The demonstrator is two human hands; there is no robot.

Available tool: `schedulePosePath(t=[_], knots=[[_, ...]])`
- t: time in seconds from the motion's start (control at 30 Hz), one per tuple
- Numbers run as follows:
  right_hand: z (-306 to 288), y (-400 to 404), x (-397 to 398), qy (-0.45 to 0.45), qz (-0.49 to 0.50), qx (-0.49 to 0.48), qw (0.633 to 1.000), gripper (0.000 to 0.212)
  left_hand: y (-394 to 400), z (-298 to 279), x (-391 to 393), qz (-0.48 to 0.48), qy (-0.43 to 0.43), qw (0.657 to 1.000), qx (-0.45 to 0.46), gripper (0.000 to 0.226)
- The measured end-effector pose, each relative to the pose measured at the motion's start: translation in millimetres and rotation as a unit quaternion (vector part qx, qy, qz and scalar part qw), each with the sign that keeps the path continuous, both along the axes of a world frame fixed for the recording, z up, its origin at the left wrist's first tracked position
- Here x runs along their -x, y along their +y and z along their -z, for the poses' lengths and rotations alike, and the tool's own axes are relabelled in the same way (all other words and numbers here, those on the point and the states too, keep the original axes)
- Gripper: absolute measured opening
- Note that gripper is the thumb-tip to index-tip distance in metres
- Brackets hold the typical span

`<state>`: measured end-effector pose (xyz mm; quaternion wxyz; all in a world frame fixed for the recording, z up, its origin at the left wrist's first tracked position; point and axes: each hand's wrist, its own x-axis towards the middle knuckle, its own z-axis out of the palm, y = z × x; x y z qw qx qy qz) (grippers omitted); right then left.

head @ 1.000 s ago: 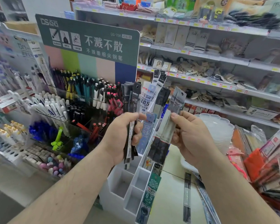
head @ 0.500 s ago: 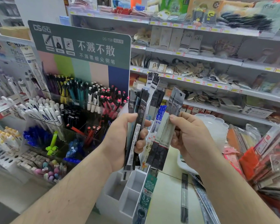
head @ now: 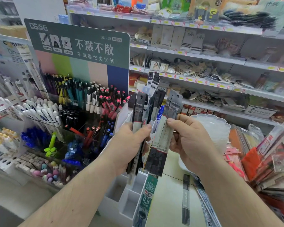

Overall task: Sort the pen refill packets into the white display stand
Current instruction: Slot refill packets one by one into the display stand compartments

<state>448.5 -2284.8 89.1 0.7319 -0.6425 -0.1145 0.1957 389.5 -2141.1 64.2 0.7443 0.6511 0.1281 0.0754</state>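
**Grey packets in both hands above the stand**

Grey and black pen refill packets fill both hands. The left hand [head: 129, 145] curls round a dark bundle of packets [head: 138, 122], thumb across the front. The right hand [head: 188, 145] pinches two grey-topped packets [head: 162, 140] between thumb and fingers, just beside the left bundle. Directly below and behind the hands stands the white display stand [head: 121, 190]; a green packet [head: 148, 194] leans in a lower slot beneath the right hand's packets. More packets [head: 186, 199] lie flat on the counter under the right forearm. Left of the left hand, pen racks [head: 82, 102] crowd the shelf.
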Motion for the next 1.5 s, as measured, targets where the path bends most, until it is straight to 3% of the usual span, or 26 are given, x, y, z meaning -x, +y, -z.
schedulePosePath(t=[0.23, 0.4, 0.6, 0.63, 0.7, 0.77, 0.93, 1.37, 1.5], knots=[[2, 5, 0, -0.039, 0.001, 0.025, 0.999, 0.015, -8, -2, 3, 0.033, -0.013, 0.998, -0.048, 0.023], [6, 2, -2, -0.055, -0.013, 0.029, 0.998, 0.009, -9, -3, 3, 0.019, 0.015, 0.999, 0.031, 0.031], [14, -14, -7, -0.010, 0.025, 0.013, 1.000, 0.016, -23, 10, -2, 0.004, 0.048, 0.993, 0.110, 0.024], [17, -18, -8, -0.003, 0.032, 0.012, 0.999, 0.006, -27, 13, -3, 0.000, 0.052, 0.992, 0.119, 0.022], [23, -27, -7, 0.004, 0.047, 0.019, 0.999, 0.018, -36, 22, -5, -0.006, 0.057, 0.990, 0.132, 0.017], [32, -36, -7, 0.017, 0.060, 0.019, 0.998, 0.011, -43, 33, -7, -0.005, 0.061, 0.989, 0.131, 0.017], [49, -52, -1, 0.067, 0.088, 0.020, 0.994, 0.017, -62, 49, -8, 0.039, 0.068, 0.986, 0.149, 0.023], [61, -69, 18, 0.102, 0.119, 0.010, 0.988, 0.015, -89, 67, -9, -0.036, 0.098, 0.993, 0.050, 0.024], [61, -68, 20, 0.118, 0.112, -0.032, 0.986, 0.014, -93, 67, -4, -0.031, 0.102, 0.989, 0.100, 0.013]])
